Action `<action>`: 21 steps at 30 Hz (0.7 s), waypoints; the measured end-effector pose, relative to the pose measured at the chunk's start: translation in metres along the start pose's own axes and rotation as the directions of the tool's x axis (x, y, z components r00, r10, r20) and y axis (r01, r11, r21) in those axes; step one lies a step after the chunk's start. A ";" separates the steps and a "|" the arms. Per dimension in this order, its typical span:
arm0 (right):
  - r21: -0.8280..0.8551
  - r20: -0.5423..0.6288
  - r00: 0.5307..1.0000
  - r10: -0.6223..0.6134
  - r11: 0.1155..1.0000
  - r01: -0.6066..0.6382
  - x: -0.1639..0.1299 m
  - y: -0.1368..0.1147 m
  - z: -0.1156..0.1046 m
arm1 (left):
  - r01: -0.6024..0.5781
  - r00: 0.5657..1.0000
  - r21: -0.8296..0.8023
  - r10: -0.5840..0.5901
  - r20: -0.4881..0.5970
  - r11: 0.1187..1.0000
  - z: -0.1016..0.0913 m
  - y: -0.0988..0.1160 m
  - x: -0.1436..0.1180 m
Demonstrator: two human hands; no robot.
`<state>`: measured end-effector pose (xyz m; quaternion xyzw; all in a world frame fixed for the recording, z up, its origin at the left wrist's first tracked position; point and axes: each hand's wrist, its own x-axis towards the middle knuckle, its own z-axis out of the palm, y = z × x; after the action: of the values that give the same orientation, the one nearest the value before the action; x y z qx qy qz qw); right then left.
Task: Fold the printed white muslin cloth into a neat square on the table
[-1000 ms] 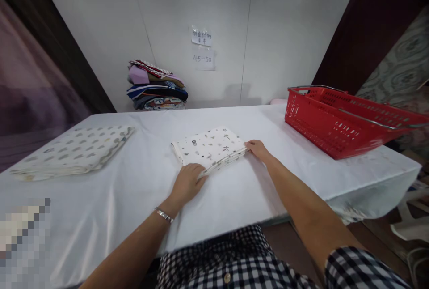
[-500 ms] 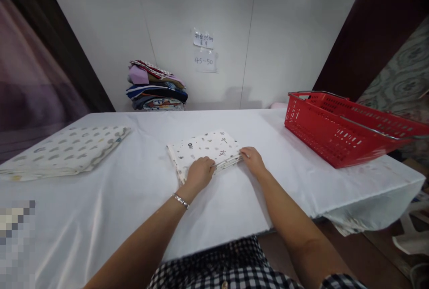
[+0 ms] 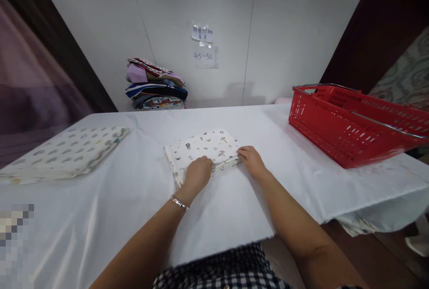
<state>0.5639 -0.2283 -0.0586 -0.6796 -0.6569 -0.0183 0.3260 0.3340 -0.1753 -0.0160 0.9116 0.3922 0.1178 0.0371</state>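
Resting on folded cloth — both hands, red basket apart

Two bare hands rest on a folded white printed cloth in the middle of a white table: the left hand presses its near edge, the right hand touches its right corner. A red basket stands at right, another folded cloth lies at left, and stacked fabrics sit against the wall

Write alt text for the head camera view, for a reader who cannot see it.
Two bare hands, left hand and right hand, press the near edge of a small folded white printed cloth on a white-covered table. A red plastic basket sits right, a spotted folded cloth left.
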 end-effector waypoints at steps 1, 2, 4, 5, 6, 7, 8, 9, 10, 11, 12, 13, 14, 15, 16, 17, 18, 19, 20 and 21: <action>-0.013 -0.002 1.000 -0.012 1.000 0.012 0.000 0.000 0.000 | 0.001 1.000 0.000 -0.001 -0.020 1.000 0.001 0.000 -0.001; -0.026 -0.005 1.000 -0.026 0.999 0.026 0.001 0.000 0.001 | -0.002 0.999 -0.003 0.002 -0.037 1.000 0.003 0.000 -0.002; -0.049 -0.008 0.999 -0.051 0.998 0.050 0.001 0.001 0.002 | -0.009 0.998 -0.018 0.008 -0.055 1.000 0.004 -0.001 -0.003; -0.055 -0.004 0.998 -0.060 0.997 0.060 0.002 0.002 0.003 | -0.009 0.998 -0.029 0.008 -0.059 1.000 0.005 -0.001 -0.003; -0.056 0.003 0.998 -0.067 0.996 0.067 0.002 0.002 0.004 | -0.008 0.998 -0.041 0.006 -0.062 0.999 0.005 -0.001 -0.004; -0.055 0.011 0.997 -0.074 0.996 0.075 0.002 0.003 0.004 | -0.005 0.998 -0.052 0.002 -0.065 0.999 0.005 -0.002 -0.004; -0.053 0.017 0.997 -0.080 0.995 0.081 0.002 0.003 0.005 | -0.003 0.998 -0.063 -0.001 -0.069 0.998 0.005 -0.002 -0.004; -0.053 0.021 0.996 -0.085 0.995 0.086 0.002 0.004 0.005 | -0.004 0.997 -0.073 -0.001 -0.072 0.997 0.005 -0.002 -0.004; -0.057 0.024 0.996 -0.088 0.994 0.089 0.002 0.003 0.005 | -0.007 0.997 -0.084 0.001 -0.073 0.996 0.004 -0.002 -0.004; -0.064 0.025 0.996 -0.087 0.994 0.089 0.002 0.003 0.006 | -0.013 0.997 -0.096 0.006 -0.073 0.995 0.004 -0.002 -0.004; -0.073 0.026 0.996 -0.085 0.994 0.087 0.002 0.002 0.006 | -0.020 0.997 -0.108 0.012 -0.072 0.994 0.003 -0.003 -0.005; -0.084 0.026 0.996 -0.081 0.993 0.083 0.002 0.000 0.006 | -0.028 0.997 -0.119 0.020 -0.070 0.992 0.003 -0.003 -0.005; -0.095 0.024 0.997 -0.076 0.992 0.078 0.002 -0.001 0.005 | -0.039 0.997 -0.131 0.030 -0.068 0.991 0.003 -0.004 -0.005; -0.105 0.017 0.997 -0.070 0.992 0.071 0.002 -0.003 0.005 | -0.050 0.997 -0.141 0.041 -0.070 0.989 0.003 -0.004 -0.006; -0.111 0.005 0.998 -0.063 0.992 0.063 0.002 -0.005 0.004 | -0.062 0.996 -0.151 0.052 -0.074 0.987 0.004 -0.005 -0.006; -0.114 -0.010 0.998 -0.055 0.992 0.054 0.002 -0.006 0.004 | -0.071 0.995 -0.159 0.059 -0.079 0.985 0.004 -0.006 -0.006; -0.114 -0.023 0.999 -0.048 0.992 0.045 0.001 -0.007 0.003 | -0.078 0.994 -0.164 0.066 -0.082 0.983 0.005 -0.006 -0.007; -0.113 -0.032 0.999 -0.042 0.993 0.038 0.001 -0.008 0.003 | -0.083 0.994 -0.163 0.070 -0.083 0.983 0.006 -0.006 -0.007; -0.112 -0.036 0.999 -0.038 0.993 0.033 0.000 -0.008 0.002 | -0.088 0.994 -0.155 0.076 -0.081 0.984 0.006 -0.006 -0.007; -0.111 -0.035 0.999 -0.035 0.993 0.031 0.000 -0.007 0.002 | -0.092 0.994 -0.142 0.082 -0.077 0.986 0.007 -0.006 -0.008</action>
<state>0.5567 -0.2281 -0.0573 -0.6850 -0.6601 -0.0725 0.2996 0.3263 -0.1765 -0.0249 0.9179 0.3434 0.1800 0.0840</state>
